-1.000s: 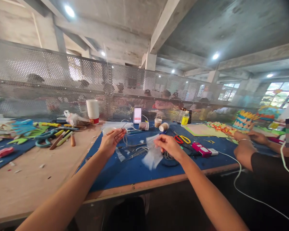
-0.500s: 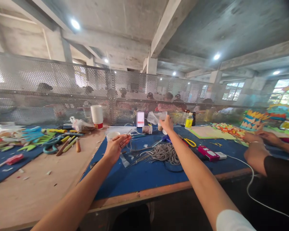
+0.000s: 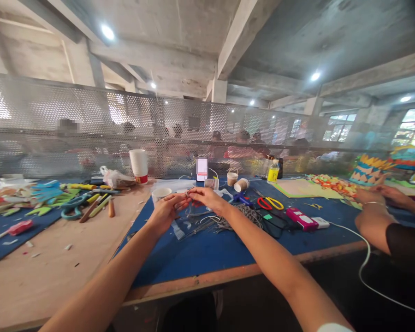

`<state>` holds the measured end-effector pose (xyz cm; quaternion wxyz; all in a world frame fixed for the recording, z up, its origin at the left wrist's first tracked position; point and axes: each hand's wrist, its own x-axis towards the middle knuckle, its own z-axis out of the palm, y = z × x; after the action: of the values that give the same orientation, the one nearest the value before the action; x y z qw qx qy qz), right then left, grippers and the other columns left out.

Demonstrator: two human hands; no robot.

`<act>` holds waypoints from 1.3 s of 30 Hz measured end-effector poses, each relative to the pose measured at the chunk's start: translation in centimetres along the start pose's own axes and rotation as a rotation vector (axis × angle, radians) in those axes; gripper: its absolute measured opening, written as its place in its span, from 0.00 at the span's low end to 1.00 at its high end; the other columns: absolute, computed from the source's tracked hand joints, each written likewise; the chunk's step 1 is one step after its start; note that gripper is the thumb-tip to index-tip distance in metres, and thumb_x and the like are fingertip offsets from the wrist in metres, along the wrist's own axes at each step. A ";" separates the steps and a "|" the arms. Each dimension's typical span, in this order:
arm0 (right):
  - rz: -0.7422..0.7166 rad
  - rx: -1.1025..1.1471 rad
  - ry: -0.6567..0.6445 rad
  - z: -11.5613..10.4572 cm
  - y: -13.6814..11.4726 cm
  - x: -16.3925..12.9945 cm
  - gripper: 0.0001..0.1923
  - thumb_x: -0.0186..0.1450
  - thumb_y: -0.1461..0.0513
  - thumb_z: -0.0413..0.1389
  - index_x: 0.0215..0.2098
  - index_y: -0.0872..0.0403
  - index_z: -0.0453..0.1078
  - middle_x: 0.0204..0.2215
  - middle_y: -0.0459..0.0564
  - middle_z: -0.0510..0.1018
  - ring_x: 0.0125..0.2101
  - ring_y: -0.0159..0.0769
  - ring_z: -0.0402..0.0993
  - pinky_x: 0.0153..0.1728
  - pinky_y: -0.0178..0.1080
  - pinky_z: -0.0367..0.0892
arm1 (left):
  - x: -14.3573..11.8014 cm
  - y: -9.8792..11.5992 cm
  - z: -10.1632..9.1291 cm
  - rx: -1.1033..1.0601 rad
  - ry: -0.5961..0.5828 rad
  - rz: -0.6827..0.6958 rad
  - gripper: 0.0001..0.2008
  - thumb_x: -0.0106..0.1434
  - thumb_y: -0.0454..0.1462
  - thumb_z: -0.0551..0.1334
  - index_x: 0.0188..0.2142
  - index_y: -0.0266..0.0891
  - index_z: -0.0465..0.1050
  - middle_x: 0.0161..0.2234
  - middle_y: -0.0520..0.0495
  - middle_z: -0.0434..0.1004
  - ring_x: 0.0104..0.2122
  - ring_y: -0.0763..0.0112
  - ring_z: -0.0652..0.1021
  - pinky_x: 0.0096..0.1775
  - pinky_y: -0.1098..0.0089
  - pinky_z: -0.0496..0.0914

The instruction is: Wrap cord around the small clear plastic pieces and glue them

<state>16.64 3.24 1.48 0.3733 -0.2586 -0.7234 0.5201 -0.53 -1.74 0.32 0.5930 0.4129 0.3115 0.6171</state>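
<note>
My left hand (image 3: 168, 211) and my right hand (image 3: 209, 199) meet fingertip to fingertip above the blue mat (image 3: 173, 267). Both are pinched closed around something too small to make out. Just behind my left hand stands a white paper cup (image 3: 161, 192), partly covered by it. A tangled pile of grey cord (image 3: 245, 220) lies under and beside my right forearm, which hides part of it. A spool (image 3: 211, 183) sits beyond my right hand, in front of an upright phone (image 3: 202, 169). Some clear plastic (image 3: 225, 192) lies behind my right wrist.
Two small cups (image 3: 241, 185), a blue glue gun (image 3: 242, 199), red-and-yellow scissors (image 3: 270, 203) and a pink box (image 3: 301, 219) lie to the right. Tools (image 3: 96, 207) and a cup stack (image 3: 139, 165) stand left. A co-worker's hands (image 3: 373, 200) work at far right.
My right hand has come back from the far side of the table to my left hand, no longer holding up the clear plastic. The two small cups behind it now show fully.
</note>
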 end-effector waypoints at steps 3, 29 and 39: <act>-0.001 0.038 0.059 -0.6 0.2 -0.1 0.16 0.58 0.53 0.63 0.39 0.55 0.74 0.33 0.47 0.78 0.30 0.29 0.73 0.35 0.32 0.69 | -0.2 0.1 0.3 0.008 -0.008 -0.019 0.04 0.55 0.29 0.68 0.32 0.31 0.78 0.33 0.41 0.83 0.35 0.69 0.82 0.39 0.75 0.76; -0.588 -1.024 0.282 0.2 -1.1 -2.1 0.08 0.69 0.59 0.54 0.38 0.54 0.74 0.34 0.50 0.77 0.38 0.36 0.70 0.42 0.38 0.63 | -0.2 -0.8 0.5 0.358 0.026 0.223 0.13 0.49 0.41 0.72 0.32 0.35 0.79 0.32 0.45 0.83 0.33 0.65 0.81 0.43 0.66 0.74; -0.563 -0.908 0.285 -0.2 -1.4 -2.1 0.04 0.66 0.62 0.57 0.33 0.53 0.72 0.32 0.47 0.74 0.36 0.34 0.68 0.41 0.37 0.63 | -0.2 -0.7 0.3 0.255 -0.035 0.073 0.12 0.51 0.39 0.72 0.33 0.35 0.78 0.34 0.43 0.83 0.38 0.63 0.82 0.46 0.66 0.73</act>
<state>18.05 1.26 2.28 0.4430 -0.2581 -0.8586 -0.0040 0.12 -1.92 -0.20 0.5182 0.5068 0.3619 0.5861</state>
